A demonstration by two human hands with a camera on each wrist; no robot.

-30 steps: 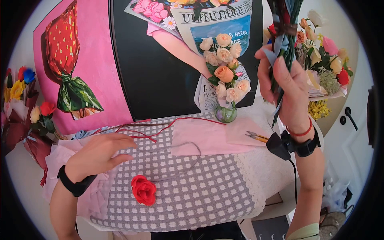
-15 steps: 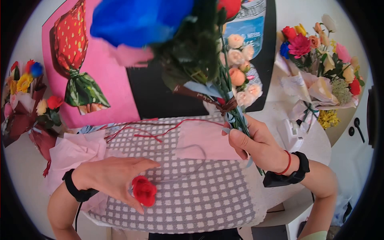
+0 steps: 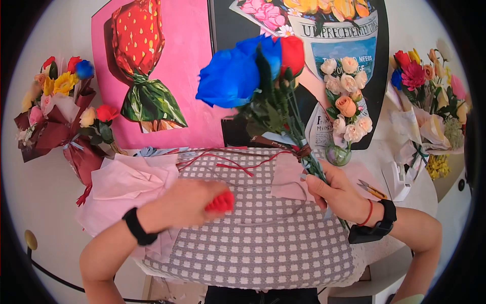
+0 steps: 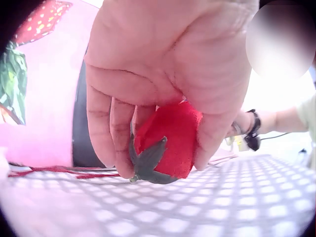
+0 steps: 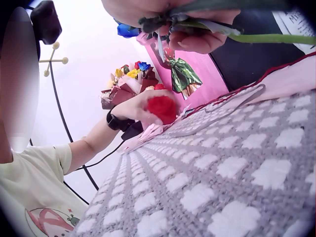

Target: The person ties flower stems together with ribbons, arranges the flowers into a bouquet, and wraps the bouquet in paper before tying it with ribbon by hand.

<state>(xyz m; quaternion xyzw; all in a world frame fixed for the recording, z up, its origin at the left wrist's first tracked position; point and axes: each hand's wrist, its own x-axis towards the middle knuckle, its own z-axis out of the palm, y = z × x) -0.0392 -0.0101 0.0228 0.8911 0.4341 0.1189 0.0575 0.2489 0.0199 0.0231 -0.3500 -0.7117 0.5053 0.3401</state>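
Note:
My left hand [image 3: 185, 202] grips a loose red rose head [image 4: 170, 140] between thumb and fingers, low over the checked cloth [image 3: 263, 253]. Green sepals show under its petals in the left wrist view, with no long stem. To the right, my right hand [image 3: 338, 190] holds a bunch of flowers by its stems, heads tilted up and left. Big blue roses [image 3: 228, 76] and a red rose [image 3: 292, 54] top the bunch. A brown ribbon [image 3: 302, 152] is tied round the stems just above that hand.
Pink wrapping paper [image 3: 129, 180] lies at the left, and red ribbon [image 3: 235, 168] and thin grey cord cross the cloth. Snips [image 3: 372, 189] and a white dispenser [image 3: 397, 181] lie right. A glass vase [image 3: 338, 153] of peach roses and wrapped bouquets [image 3: 63, 101] stand behind.
My left hand has closed on the red rose head, which lay on the cloth, and lifted it slightly. My right hand has brought the bunch down from the upper right, its heads now in view.

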